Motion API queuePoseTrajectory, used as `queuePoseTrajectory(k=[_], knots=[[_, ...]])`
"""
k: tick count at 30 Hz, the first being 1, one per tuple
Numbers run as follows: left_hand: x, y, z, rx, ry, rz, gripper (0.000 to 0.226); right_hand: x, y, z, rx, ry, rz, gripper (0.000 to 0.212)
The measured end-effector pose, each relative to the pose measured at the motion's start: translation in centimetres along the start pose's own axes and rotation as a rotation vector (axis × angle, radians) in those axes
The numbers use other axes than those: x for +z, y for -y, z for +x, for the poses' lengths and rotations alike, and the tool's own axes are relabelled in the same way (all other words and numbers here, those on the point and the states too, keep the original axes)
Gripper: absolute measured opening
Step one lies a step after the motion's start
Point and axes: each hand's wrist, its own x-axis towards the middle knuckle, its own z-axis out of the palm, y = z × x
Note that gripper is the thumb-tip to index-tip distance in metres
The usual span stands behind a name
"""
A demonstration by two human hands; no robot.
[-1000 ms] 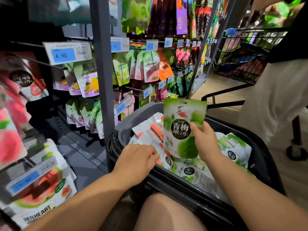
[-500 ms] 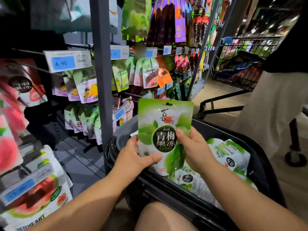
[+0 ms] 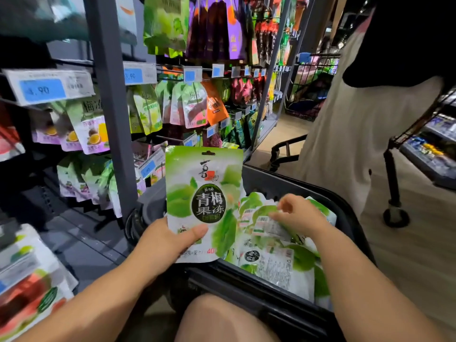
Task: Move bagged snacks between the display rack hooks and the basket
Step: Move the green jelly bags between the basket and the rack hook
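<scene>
Left hand (image 3: 170,239) low and centre, near the viewer; thumb pressed across the front lower edge of a green-and-white plastic snack pouch (image 3: 204,193), the other fingers hidden behind it, so the grip is a pinch at the bottom left corner; pouch held upright, printed face to the camera, hang-hole tab at the top, raised above the near-left corner of the black plastic basket (image 3: 348,208) and not on any hook.

Right hand (image 3: 296,215) to the right of the pouch and apart from it, over the basket; fingers loosely bent, tips down at the heap of green-and-white pouches (image 3: 278,265) lying flat inside; the hand is blurred, and I cannot tell whether the fingers have hold of a pouch or only touch one.

Display rack on the left and running far; dark grey metal upright post (image 3: 111,119) just left of the held pouch; rows of hanging snack bags (image 3: 195,107) on hooks, with blue-and-white price tags (image 3: 47,87) along the rails; purple bags (image 3: 222,25) higher up.

Right and far: another person in pale trousers and a dark top (image 3: 357,144) standing; black wire trolley (image 3: 311,87) beyond; a bare knee (image 3: 222,319) at the near edge.
</scene>
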Motion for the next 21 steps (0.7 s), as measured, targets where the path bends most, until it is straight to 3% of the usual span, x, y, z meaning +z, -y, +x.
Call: queuePoseTrajectory(k=[2, 5, 11, 14, 21], knots=[[0.0, 0.1, 0.0, -0.012, -0.007, 0.003, 0.011, -0.2, -2.0, 0.5, 0.109, 0.133, -0.195, 0.045], [0.1, -0.2, -0.2, -0.008, 0.000, -0.009, 0.010, -0.3, -2.7, 0.8, 0.131, 0.173, -0.263, 0.056], [0.2, -0.2, -0.4, -0.022, -0.002, 0.002, 0.010, -0.4, -2.7, 0.4, 0.117, 0.175, -0.250, 0.039], [0.0, -0.1, -0.5, -0.017, -0.006, -0.005, 0.012, -0.3, -2.6, 0.7, 0.112, 0.124, -0.178, 0.018], [0.1, -0.2, -0.7, -0.016, -0.013, -0.061, 0.010, -0.1, -0.4, 0.3, 0.044, -0.259, 0.211, 0.012]])
